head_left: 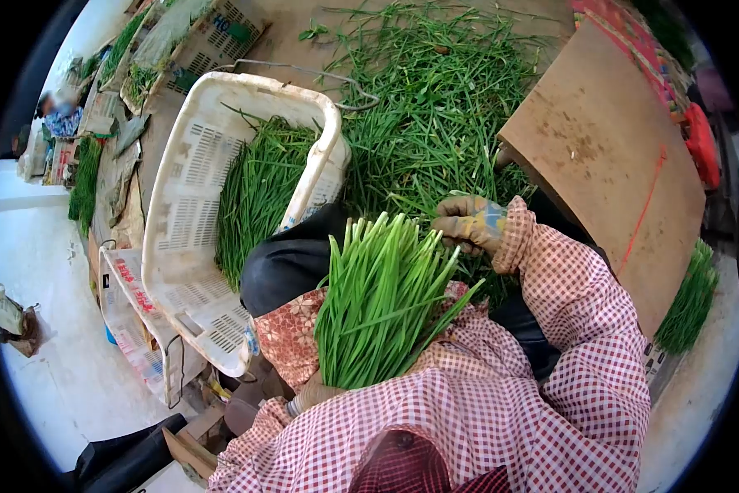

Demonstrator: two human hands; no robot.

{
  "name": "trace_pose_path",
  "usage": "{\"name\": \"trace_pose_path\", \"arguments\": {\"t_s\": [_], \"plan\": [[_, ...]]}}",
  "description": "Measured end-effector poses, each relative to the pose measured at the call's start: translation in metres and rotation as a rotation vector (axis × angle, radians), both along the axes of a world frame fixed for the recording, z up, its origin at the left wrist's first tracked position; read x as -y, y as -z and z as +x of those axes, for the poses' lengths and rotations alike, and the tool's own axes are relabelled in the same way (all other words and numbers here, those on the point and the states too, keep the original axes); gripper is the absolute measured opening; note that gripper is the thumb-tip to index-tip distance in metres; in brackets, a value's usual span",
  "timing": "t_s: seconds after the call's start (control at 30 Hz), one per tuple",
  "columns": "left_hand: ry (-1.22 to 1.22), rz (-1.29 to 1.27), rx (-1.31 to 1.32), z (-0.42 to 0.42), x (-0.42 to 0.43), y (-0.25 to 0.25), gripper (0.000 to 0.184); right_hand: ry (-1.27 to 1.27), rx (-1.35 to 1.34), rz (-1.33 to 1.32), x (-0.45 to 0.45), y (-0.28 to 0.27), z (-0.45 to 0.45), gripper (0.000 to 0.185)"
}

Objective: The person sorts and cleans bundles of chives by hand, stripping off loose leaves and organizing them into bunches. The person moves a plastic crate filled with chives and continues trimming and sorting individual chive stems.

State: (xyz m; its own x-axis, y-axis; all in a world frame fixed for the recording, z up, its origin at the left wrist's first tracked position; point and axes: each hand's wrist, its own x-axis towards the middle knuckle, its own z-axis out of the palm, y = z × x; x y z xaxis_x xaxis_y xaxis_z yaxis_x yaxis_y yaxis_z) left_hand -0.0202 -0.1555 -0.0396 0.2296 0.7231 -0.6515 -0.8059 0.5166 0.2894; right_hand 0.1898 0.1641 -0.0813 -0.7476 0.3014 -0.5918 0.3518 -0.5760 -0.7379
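A thick bunch of garlic chives [390, 300] lies across the lap, its pale cut ends pointing away from me and its leaf tips toward me. At its near end my left hand [313, 393], in a glove, is closed around the bunch; the fingers are largely covered by the leaves and sleeve. My right hand [473, 222], in a dirty glove with a blue-grey patch, is just right of the cut ends. Its fingers are curled together, and whatever they may pinch is too small to make out.
At left, a white plastic crate [193, 197] leans beside my knee with more chives [262, 189] inside. Loose chive leaves [435, 107] cover the floor ahead. A brown board [607, 156] stands at right. Further crates [209, 49] and a person [61, 115] appear at upper left.
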Motion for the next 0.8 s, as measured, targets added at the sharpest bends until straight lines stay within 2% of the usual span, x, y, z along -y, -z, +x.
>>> {"name": "trace_pose_path", "arguments": {"t_s": [0.03, 0.07, 0.1, 0.17, 0.2, 0.27, 0.33, 0.37, 0.4, 0.47, 0.5, 0.57, 0.63, 0.7, 0.77, 0.8], "plan": [[-0.004, -0.001, 0.005, 0.0, 0.002, -0.001, 0.064, -0.038, 0.082, 0.153, 0.0, -0.005, -0.004, 0.025], [-0.007, -0.002, 0.003, 0.001, 0.004, -0.003, 0.064, -0.041, 0.078, 0.147, -0.005, 0.005, -0.006, 0.025], [-0.008, -0.001, 0.004, 0.001, 0.005, -0.004, 0.064, -0.073, 0.04, 0.284, -0.011, 0.012, -0.009, 0.021], [-0.005, 0.0, 0.0, 0.001, 0.009, -0.007, 0.065, -0.131, 0.27, 0.874, 0.0, -0.002, -0.007, 0.02], [0.0, 0.0, 0.003, 0.002, 0.01, -0.008, 0.065, -0.211, 0.39, 0.844, -0.009, -0.005, -0.003, 0.029], [0.005, 0.007, -0.002, 0.002, 0.014, -0.011, 0.065, 0.046, 0.503, 0.956, -0.025, 0.024, 0.015, 0.038], [0.003, 0.017, -0.005, 0.003, 0.019, -0.014, 0.065, -0.166, 0.608, 0.944, -0.03, -0.004, 0.03, 0.041], [0.001, 0.017, -0.008, 0.002, 0.021, -0.015, 0.065, -0.382, 0.717, 1.058, -0.027, 0.005, 0.039, 0.042], [0.003, 0.027, -0.008, 0.002, 0.022, -0.016, 0.065, -0.801, 0.591, 1.322, -0.019, -0.001, 0.053, 0.04], [0.002, 0.041, -0.012, 0.001, 0.024, -0.016, 0.066, -1.274, 0.545, 1.41, 0.001, -0.021, 0.064, 0.039], [0.002, 0.049, -0.006, 0.001, 0.024, -0.016, 0.066, -1.268, 0.531, 1.154, 0.007, 0.025, 0.068, 0.038], [-0.001, 0.063, -0.008, 0.001, 0.026, -0.017, 0.066, -0.903, 0.323, 0.813, 0.042, 0.144, 0.073, 0.038], [0.001, 0.079, -0.011, 0.002, 0.028, -0.018, 0.066, -0.276, 0.051, 0.603, 0.094, 0.151, 0.066, 0.034], [0.009, 0.091, -0.016, 0.003, 0.028, -0.019, 0.066, 0.165, -0.121, 0.142, 0.102, 0.086, 0.025, 0.036], [0.011, 0.105, -0.022, 0.005, 0.029, -0.019, 0.067, 0.313, -0.211, -0.197, 0.099, 0.018, 0.003, 0.038], [0.012, 0.11, -0.02, 0.006, 0.031, -0.019, 0.067, 0.517, -0.271, -0.431, 0.104, -0.014, -0.005, 0.038]]}}
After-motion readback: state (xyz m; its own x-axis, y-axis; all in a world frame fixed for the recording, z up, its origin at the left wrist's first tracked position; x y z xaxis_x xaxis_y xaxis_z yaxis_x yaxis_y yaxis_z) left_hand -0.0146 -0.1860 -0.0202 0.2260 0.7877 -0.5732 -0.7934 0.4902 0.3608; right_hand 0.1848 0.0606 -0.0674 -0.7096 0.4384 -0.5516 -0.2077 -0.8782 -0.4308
